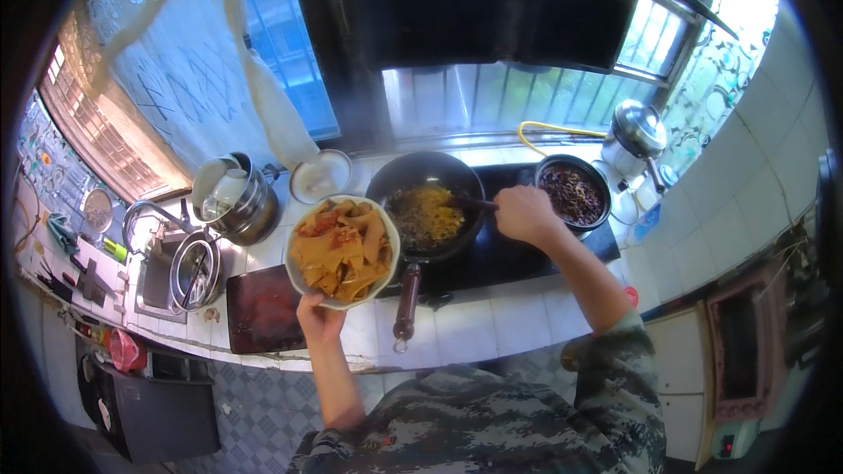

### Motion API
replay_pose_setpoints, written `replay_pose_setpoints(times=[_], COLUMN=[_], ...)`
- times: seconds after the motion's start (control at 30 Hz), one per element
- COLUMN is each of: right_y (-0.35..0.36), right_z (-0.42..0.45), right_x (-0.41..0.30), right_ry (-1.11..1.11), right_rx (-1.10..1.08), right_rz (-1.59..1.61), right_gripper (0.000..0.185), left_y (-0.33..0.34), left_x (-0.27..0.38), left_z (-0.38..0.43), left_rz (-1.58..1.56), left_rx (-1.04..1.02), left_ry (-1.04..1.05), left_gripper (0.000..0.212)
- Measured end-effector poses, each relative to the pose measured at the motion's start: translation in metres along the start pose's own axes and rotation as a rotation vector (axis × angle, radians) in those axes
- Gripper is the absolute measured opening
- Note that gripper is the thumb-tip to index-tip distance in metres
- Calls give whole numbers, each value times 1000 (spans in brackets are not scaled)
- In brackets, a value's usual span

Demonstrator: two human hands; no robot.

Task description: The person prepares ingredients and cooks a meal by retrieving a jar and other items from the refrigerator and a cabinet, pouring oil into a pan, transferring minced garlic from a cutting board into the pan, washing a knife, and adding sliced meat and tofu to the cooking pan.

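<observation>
My left hand (321, 320) grips the near rim of a pale bowl (394, 247), which is heaped with flat tan pieces of food (339, 253) and some red sauce. The bowl is held up just left of a dark wok (427, 164). In the wok lies a yellow, oily mixture (431, 214) with darker bits. My right hand (527, 214) is closed around the handle of a dark spatula (475, 203), whose head reaches into that mixture. The wok's brown handle (408, 299) points towards me over the counter edge.
A pot of dark food (571, 194) stands right of the wok on the black cooktop (510, 250). Behind it is a steel pressure cooker (635, 128). A dark cutting board (263, 309), stacked pots (240, 201), a plate (321, 176) and a sink (155, 276) lie to the left.
</observation>
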State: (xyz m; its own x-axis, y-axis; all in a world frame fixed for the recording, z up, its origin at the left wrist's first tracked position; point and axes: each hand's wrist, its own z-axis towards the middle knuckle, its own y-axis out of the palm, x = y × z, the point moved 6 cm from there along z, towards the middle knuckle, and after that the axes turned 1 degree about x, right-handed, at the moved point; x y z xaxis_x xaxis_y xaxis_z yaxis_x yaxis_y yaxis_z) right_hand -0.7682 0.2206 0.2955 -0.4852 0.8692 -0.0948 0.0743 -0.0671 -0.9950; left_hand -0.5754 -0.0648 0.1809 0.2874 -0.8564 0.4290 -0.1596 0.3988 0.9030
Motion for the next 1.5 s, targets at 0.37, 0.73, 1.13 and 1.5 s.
replay_pose_setpoints(times=[0.37,0.73,1.13,1.5], right_y=[32,15,28,-92], right_z=[18,1,20,-129], right_x=[-59,-56,-70,17], right_ry=[-195,-138,-114,-14], right_rx=[3,8,71,361], right_rz=[-32,-62,28,573], right_gripper=[13,12,16,32], left_y=[-4,4,5,35], left_x=[2,15,20,-28], left_z=[-11,-31,-35,36], left_rz=[-84,-45,-63,-50], left_rx=[-8,1,25,-110], left_ry=[50,81,88,-127], left_gripper=[73,73,75,72])
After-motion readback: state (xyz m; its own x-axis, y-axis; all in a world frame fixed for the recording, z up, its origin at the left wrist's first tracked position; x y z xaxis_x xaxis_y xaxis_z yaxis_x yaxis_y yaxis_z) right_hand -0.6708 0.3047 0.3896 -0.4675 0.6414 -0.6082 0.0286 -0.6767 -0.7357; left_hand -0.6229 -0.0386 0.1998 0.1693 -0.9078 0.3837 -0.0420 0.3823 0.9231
